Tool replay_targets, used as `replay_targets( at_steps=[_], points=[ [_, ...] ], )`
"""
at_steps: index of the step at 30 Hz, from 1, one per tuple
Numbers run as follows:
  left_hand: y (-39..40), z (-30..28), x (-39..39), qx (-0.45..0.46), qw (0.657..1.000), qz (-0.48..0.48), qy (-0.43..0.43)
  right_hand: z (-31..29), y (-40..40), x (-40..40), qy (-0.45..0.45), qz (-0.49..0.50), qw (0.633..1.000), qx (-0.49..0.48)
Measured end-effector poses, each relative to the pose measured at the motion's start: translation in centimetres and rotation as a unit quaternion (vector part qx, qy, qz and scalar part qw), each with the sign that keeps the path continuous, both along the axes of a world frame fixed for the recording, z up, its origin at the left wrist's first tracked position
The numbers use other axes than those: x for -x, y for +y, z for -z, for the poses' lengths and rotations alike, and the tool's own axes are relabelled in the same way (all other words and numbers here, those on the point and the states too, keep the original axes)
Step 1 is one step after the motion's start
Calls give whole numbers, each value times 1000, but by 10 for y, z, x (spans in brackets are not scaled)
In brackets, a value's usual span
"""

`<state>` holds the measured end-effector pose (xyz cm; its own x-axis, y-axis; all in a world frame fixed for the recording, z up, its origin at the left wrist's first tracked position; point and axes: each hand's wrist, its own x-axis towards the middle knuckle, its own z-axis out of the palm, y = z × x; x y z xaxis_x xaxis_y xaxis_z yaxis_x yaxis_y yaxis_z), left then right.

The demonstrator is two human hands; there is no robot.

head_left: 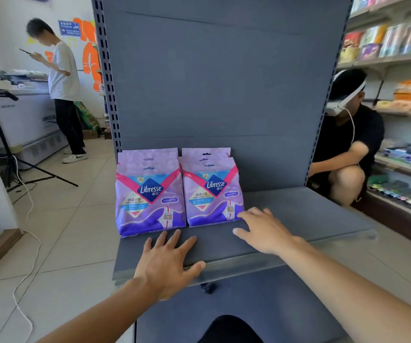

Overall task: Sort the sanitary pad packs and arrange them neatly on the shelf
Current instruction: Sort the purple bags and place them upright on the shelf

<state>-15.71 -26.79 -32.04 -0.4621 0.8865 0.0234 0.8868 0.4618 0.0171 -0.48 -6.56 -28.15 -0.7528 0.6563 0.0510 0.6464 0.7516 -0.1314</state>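
Note:
Two rows of purple Libresse sanitary pad packs stand upright on the left half of the grey shelf (298, 219), three packs deep in each. The left row (150, 201) and the right row (212, 194) stand side by side, fronts facing me. My left hand (167, 261) lies flat on the shelf with fingers spread, just in front of the left row, holding nothing. My right hand (264, 231) hovers open beside the lower right corner of the right row, its fingertips at or almost at the front pack.
The shelf's grey back panel (214, 82) rises behind the packs. A person in a black shirt (348, 147) crouches at the right by stocked shelves (397, 45). Another person (63, 87) stands at the left near a freezer and a tripod (4, 144). A cable lies on the floor.

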Motion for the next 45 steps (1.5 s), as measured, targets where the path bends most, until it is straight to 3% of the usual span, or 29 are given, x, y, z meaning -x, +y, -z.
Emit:
replay_targets(
  at_steps=[8, 14, 23, 32, 37, 45],
  points=[
    [7, -21, -23, -25, 1000, 10, -16, -11, -44, -42, -47, -3, 998, -32],
    [44, -43, -95, -64, 991, 120, 3, -16, -47, -115, -29, 66, 997, -31],
    [125, -23, -233, -18, 957, 288, -4, 14, -40, -286, -70, 235, 969, 5],
    [177, 74, -376, 95, 907, 403, -77, 94, -70, -466, -129, 405, 901, 89],
    [195, 131, -433, 134, 884, 441, -75, 155, -76, -513, -111, 457, 867, 161],
    [239, 243, -511, 214, 867, 412, -182, 261, -48, -556, -126, 467, 845, 229]
  ],
)
